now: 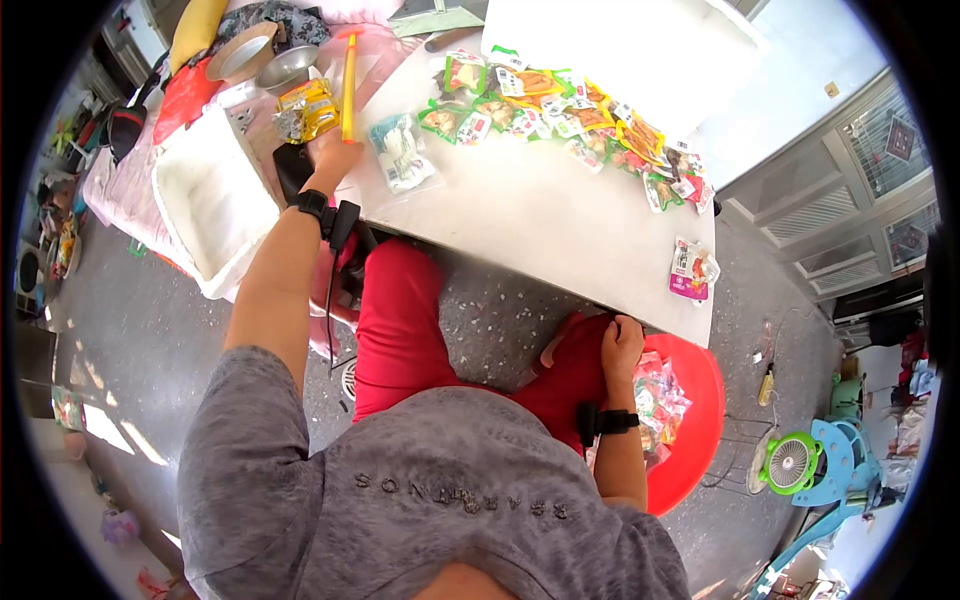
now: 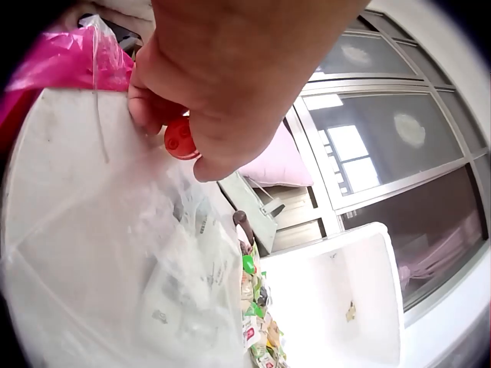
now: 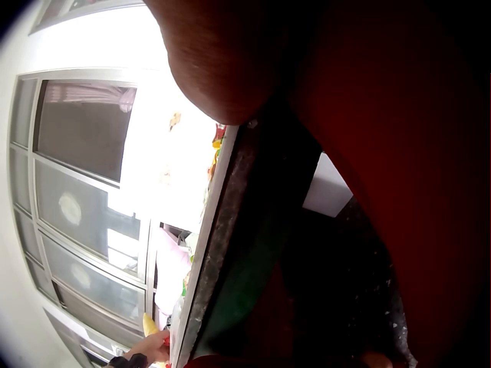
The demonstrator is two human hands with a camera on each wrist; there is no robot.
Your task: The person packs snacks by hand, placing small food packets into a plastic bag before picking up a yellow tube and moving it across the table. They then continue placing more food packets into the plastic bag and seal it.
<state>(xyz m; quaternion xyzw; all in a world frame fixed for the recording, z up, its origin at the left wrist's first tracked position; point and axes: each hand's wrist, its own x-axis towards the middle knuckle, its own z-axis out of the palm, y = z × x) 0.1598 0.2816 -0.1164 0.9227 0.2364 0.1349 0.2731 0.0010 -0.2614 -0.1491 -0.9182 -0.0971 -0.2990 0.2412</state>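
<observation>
My left hand (image 1: 335,165) grips the lower end of a long yellow stick (image 1: 349,90) with an orange tip, at the table's left edge. In the left wrist view, the stick's round red end (image 2: 179,138) shows between thumb and fingers. A clear plastic bag with white contents (image 1: 402,155) lies on the table just right of this hand. Yellow packets (image 1: 308,108) and a black object (image 1: 291,168) lie on its other side. My right hand (image 1: 622,345) rests on the right knee by the table's front edge, holding nothing visible.
Many colourful snack packets (image 1: 530,105) spread across the back of the white table (image 1: 520,220). One packet (image 1: 690,270) lies near the right corner. A white foam box (image 1: 215,200) sits at left, another (image 1: 620,50) behind the table. A red tub (image 1: 700,420) of packets stands on the floor.
</observation>
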